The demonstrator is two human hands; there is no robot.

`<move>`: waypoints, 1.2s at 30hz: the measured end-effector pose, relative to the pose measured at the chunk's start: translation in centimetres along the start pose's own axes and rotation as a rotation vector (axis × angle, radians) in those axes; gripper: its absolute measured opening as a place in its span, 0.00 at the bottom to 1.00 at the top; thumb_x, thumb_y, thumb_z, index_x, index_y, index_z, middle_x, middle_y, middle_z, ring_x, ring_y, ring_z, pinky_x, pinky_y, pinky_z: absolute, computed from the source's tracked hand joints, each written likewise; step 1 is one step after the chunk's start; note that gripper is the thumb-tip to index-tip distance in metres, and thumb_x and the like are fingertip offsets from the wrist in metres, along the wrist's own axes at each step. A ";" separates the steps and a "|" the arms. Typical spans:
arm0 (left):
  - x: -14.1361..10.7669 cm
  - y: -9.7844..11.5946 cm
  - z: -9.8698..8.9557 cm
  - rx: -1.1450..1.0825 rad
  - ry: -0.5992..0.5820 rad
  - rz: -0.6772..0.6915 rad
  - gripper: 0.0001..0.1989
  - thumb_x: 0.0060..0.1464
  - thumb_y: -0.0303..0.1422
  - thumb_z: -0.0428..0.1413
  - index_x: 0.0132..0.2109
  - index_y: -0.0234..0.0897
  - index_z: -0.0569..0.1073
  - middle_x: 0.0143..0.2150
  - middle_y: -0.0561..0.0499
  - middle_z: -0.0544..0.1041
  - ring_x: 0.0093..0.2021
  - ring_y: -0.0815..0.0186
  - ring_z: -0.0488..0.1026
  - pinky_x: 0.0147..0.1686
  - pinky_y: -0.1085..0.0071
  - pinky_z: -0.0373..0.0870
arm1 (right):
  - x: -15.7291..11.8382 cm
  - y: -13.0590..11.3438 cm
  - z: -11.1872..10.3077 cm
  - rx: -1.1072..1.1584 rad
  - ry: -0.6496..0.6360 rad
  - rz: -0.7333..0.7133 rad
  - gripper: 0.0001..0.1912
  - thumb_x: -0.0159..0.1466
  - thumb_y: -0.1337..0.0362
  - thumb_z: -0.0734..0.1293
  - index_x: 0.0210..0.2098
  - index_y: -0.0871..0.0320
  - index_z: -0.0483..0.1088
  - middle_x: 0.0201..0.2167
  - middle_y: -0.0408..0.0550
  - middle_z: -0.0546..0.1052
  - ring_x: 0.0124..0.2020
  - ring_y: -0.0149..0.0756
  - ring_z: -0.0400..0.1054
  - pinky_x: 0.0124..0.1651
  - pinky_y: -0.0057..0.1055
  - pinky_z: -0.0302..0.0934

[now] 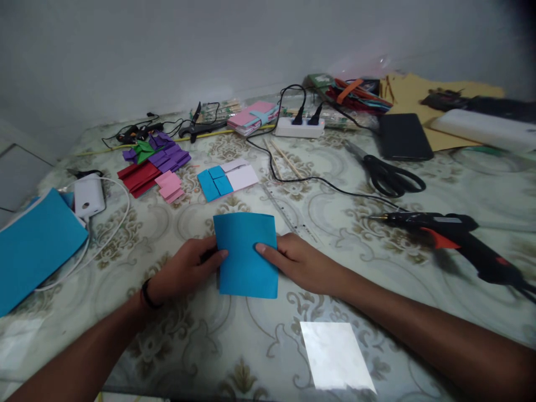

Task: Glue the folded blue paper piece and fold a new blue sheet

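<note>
A blue sheet of paper, roughly rectangular, is held up over the middle of the table. My left hand grips its left edge, thumb in front and fingers behind. On the opposite edge my right hand pinches it the same way, its fingertips hidden behind the sheet. Just beyond it lie folded blue and white paper pieces. A clear ruler rests behind my right hand. Farther left are a folded red paper, a small pink folded paper and purple folded pieces.
At right lie a black glue gun, black scissors and a dark flat device. A white power strip trails a black cable across the table. Larger blue sheets and a white power bank occupy the left side.
</note>
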State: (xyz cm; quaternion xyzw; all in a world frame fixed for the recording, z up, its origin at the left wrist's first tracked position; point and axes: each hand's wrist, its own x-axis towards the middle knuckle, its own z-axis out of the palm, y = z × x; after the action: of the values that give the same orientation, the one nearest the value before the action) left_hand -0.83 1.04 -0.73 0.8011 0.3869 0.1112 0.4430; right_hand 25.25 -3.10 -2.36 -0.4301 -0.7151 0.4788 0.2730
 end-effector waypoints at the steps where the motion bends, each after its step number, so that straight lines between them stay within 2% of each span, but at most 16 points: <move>1: 0.0 0.0 0.0 -0.001 -0.002 -0.002 0.19 0.71 0.44 0.49 0.37 0.36 0.69 0.31 0.54 0.71 0.30 0.68 0.65 0.30 0.71 0.62 | 0.0 0.0 0.0 -0.001 -0.001 0.003 0.30 0.75 0.42 0.54 0.25 0.56 0.58 0.22 0.40 0.65 0.24 0.29 0.59 0.31 0.28 0.57; 10: 0.0 0.2 0.0 0.001 -0.002 -0.004 0.18 0.71 0.43 0.49 0.35 0.36 0.68 0.29 0.55 0.69 0.28 0.69 0.63 0.29 0.71 0.61 | 0.1 -0.1 0.0 0.020 0.002 0.007 0.29 0.75 0.43 0.55 0.24 0.56 0.57 0.21 0.39 0.63 0.23 0.29 0.58 0.30 0.28 0.56; 15: 0.0 -0.3 -0.1 0.014 0.010 -0.004 0.19 0.72 0.41 0.49 0.32 0.37 0.64 0.27 0.56 0.70 0.27 0.69 0.65 0.28 0.71 0.61 | 0.1 0.2 0.1 -0.004 0.010 -0.014 0.27 0.76 0.48 0.55 0.24 0.55 0.55 0.20 0.37 0.60 0.22 0.28 0.56 0.30 0.28 0.55; 21: 0.0 -0.1 -0.1 -0.003 0.018 0.029 0.18 0.71 0.38 0.48 0.31 0.37 0.64 0.27 0.55 0.72 0.27 0.69 0.68 0.30 0.71 0.63 | 0.1 0.6 0.1 -0.018 0.027 -0.033 0.26 0.77 0.50 0.55 0.24 0.55 0.54 0.19 0.36 0.59 0.21 0.28 0.55 0.30 0.28 0.54; 36: 0.0 -0.2 -0.1 0.000 0.015 0.019 0.18 0.71 0.37 0.49 0.31 0.37 0.64 0.27 0.56 0.71 0.27 0.69 0.67 0.29 0.72 0.62 | 0.1 0.4 0.1 0.016 0.016 -0.029 0.27 0.77 0.49 0.55 0.24 0.55 0.54 0.19 0.36 0.59 0.21 0.27 0.54 0.29 0.28 0.54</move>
State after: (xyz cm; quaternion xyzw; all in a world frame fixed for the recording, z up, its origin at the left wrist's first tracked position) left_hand -0.99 1.13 -0.79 0.8038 0.3826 0.1217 0.4391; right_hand 25.28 -3.00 -2.71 -0.4212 -0.7151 0.4772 0.2889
